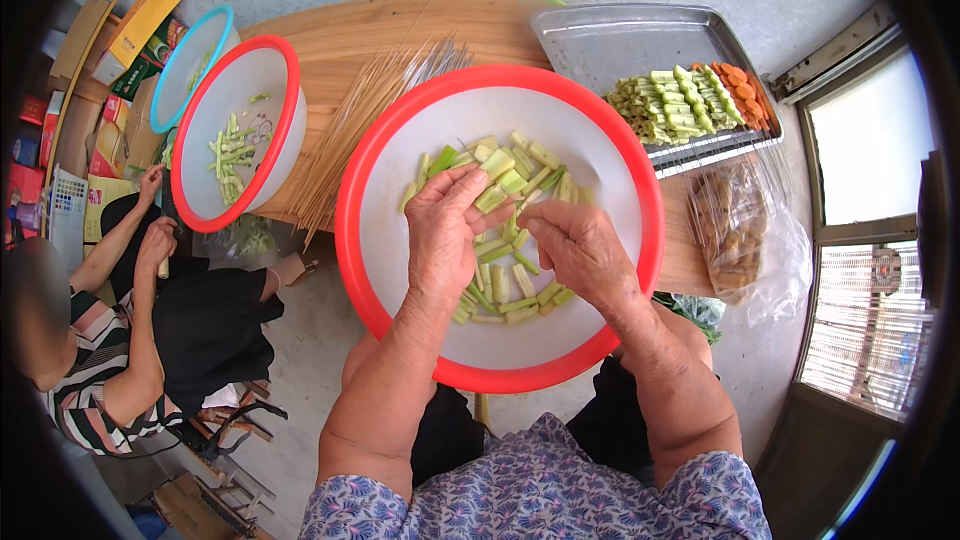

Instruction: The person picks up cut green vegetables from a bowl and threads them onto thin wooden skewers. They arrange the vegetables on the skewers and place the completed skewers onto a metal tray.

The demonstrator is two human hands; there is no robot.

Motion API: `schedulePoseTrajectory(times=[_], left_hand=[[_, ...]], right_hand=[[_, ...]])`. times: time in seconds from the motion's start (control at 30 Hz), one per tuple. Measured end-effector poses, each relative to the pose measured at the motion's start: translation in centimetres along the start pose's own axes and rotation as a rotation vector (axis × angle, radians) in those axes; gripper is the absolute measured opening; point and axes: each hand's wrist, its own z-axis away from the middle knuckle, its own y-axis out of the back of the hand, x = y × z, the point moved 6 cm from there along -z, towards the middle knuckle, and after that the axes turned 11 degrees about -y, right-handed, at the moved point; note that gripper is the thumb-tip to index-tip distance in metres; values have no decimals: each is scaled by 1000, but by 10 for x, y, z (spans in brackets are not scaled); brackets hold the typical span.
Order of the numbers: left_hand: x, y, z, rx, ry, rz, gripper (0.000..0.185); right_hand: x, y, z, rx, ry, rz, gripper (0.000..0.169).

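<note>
My left hand (448,219) holds a few cut pale-green stalk pieces (501,178), bunched side by side between thumb and fingers. Beside them, my right hand (581,240) has thumb and forefinger pinched together, apparently on a thin skewer that is mostly hidden. Both hands are above a large white basin (405,270) with a red rim, which rests over my lap against the table. More loose stalk pieces (517,285) lie scattered on the basin's bottom.
Bamboo skewers (352,127) lie on the wooden table (330,22). A metal tray (592,37) carries skewered green pieces (671,106) and carrot slices (742,94). A plastic bag of brown food (727,225) sits at right. Left are a second red-rimmed basin (281,142) and a seated person (135,330).
</note>
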Motion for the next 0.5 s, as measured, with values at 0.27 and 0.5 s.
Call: schedulePoseTrajectory(times=[0.27,0.5], left_hand=[[-8,-1,0,-17,46,37,14],[-14,-2,1,-70,68,41,13]], right_hand=[[3,0,-1,67,11,30,12],[7,1,1,50,-13,26,12]])
